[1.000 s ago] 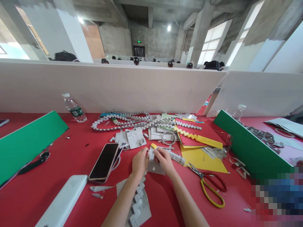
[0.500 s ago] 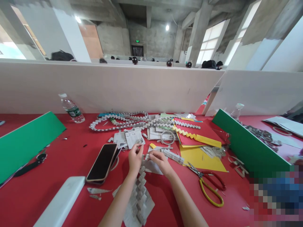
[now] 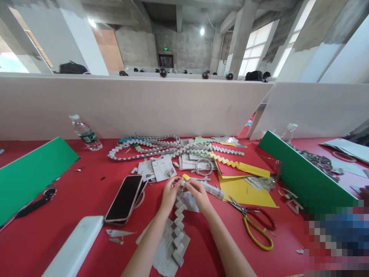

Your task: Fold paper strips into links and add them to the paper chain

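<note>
A zigzag chain of folded newspaper [image 3: 179, 223] runs from my fingertips down toward the near edge of the table. My left hand [image 3: 170, 194] is closed, pinching the chain's far end from the left. From the right, my right hand [image 3: 198, 194] pinches at the same end; the exact fold between the fingertips is too small to make out. Under the chain lies a flat sheet of newspaper [image 3: 165, 252]. A small yellow folded piece [image 3: 186, 177] shows just beyond my fingertips, and a rolled paper strip [image 3: 213, 190] lies right of my right hand.
Scissors [image 3: 246, 211] with red and yellow handles lie open at right. A phone [image 3: 124, 200] and a white slab-like object [image 3: 74, 246] are at left. Long folded-paper chains [image 3: 138, 156] lie at the back before a white partition [image 3: 129, 107]. Green dividers [image 3: 305, 175] flank the table.
Both hands have moved slightly right and away from me, drawing closer together. The chain's upper end has shifted right with them, its near end off the sheet's middle.
</note>
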{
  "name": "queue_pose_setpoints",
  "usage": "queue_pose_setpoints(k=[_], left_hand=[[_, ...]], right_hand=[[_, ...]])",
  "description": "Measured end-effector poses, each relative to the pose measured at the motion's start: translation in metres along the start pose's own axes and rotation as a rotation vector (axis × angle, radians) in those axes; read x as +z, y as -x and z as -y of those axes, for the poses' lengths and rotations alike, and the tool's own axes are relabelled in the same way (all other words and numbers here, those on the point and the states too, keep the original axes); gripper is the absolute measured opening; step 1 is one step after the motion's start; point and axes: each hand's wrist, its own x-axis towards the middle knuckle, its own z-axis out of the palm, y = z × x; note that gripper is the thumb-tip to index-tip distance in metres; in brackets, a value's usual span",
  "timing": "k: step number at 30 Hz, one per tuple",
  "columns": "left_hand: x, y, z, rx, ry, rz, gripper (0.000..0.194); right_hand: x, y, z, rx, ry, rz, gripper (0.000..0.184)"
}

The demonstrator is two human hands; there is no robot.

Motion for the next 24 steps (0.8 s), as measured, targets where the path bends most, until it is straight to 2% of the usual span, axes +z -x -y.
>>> queue_pose_setpoints(k=[6,10,14,20,24], left_hand=[[0.005,0.005,0.001,-0.096,0.155,0.196,0.036],[0.007,0.006,0.004,-0.091,0.147,0.169,0.034],[0.006,0.004,0.006,-0.098,0.184,0.119,0.035],[0.003,0.002,0.005,-0.203,0.305,0.158,0.035],[0.004,0.003,0.003,-0.225,0.394,0.164,0.032]], right_hand=[[-0.014,-0.001,0.005,0.009,0.043,-0.122,0.031],[-0.019,-0.002,0.008,0.050,0.032,-0.152,0.032],[-0.017,-0.003,0.005,0.090,0.012,-0.095,0.032],[-0.019,-0.004,0.004,0.122,-0.052,-0.077,0.032],[-0.017,-0.004,0.004,0.108,-0.099,-0.094,0.031]])
